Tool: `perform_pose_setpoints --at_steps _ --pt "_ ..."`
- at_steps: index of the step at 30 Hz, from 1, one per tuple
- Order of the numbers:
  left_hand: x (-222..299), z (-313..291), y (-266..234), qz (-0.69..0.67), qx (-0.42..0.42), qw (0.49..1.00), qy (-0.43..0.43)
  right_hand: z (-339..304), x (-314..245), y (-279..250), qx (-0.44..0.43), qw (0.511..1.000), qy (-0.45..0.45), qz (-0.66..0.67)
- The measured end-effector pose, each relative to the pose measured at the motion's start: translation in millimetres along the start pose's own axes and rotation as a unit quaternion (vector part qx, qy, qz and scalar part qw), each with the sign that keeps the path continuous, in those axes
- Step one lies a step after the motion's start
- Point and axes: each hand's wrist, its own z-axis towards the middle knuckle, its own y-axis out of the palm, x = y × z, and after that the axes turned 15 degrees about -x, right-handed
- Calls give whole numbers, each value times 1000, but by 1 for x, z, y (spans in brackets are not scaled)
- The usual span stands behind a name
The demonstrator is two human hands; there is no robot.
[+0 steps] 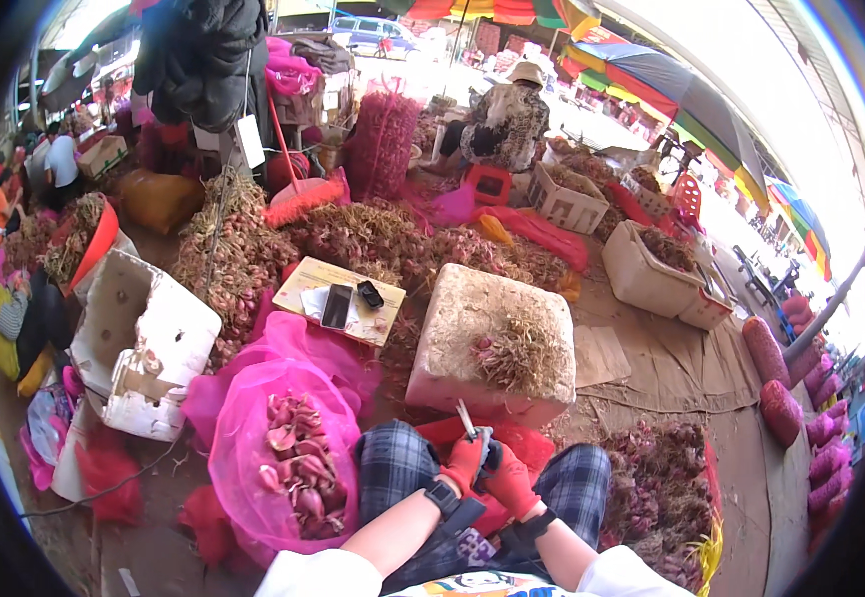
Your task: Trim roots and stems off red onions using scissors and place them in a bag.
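Head view, only one we have: slim pale tool (465, 418) stands up between our left hand (462, 466) and right hand (510, 486), both in red gloves, over the lap and just near of the foam box (452, 333). Could be scissors or a plain blade; we can't tell which, since the handle end is hidden. Fingers on both hands are curled in and bunched together; we can't tell which hand carries the grip, or whether anything else sits between them. Handling, our guess: light, stiff, not fragile, thin enough to twist if pinched loosely; glove fabric should limit slip. Best hold is low on the hidden handle end, fingers off the narrow exposed part. Direction: tip points far and slightly left, away from our body; long axis runs near to far with a small lean left. Exact upward tilt we can't read from this angle. Around it: dry-stemmed onion bunch (520, 353) on the box, far and right of the tip; pink mesh bag (238, 438) beside our left knee, with loose onions (303, 468) inside; onion heap (656, 478) near right, beyond our right knee.
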Motion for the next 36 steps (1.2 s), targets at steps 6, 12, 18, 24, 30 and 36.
perform_pose_setpoints --at_steps 6,12,18,24,30,36 --pt "-82 38 -45 443 -43 869 215 -27 -20 14 0 996 88 -17" --pt "-19 -12 -32 250 -102 944 188 -32 -35 34 -8 993 55 -101" --pt "-2 -23 -27 52 -80 995 -28 -37 -29 48 -31 990 106 -83" --pt "-35 11 -54 658 -94 683 304 -34 -20 46 59 998 31 -10" --pt "3 -26 -16 76 -84 993 -40 -35 -14 38 -20 993 85 74" --pt "-29 -8 -27 128 -82 988 -30 -40 13 56 -5 993 63 101"
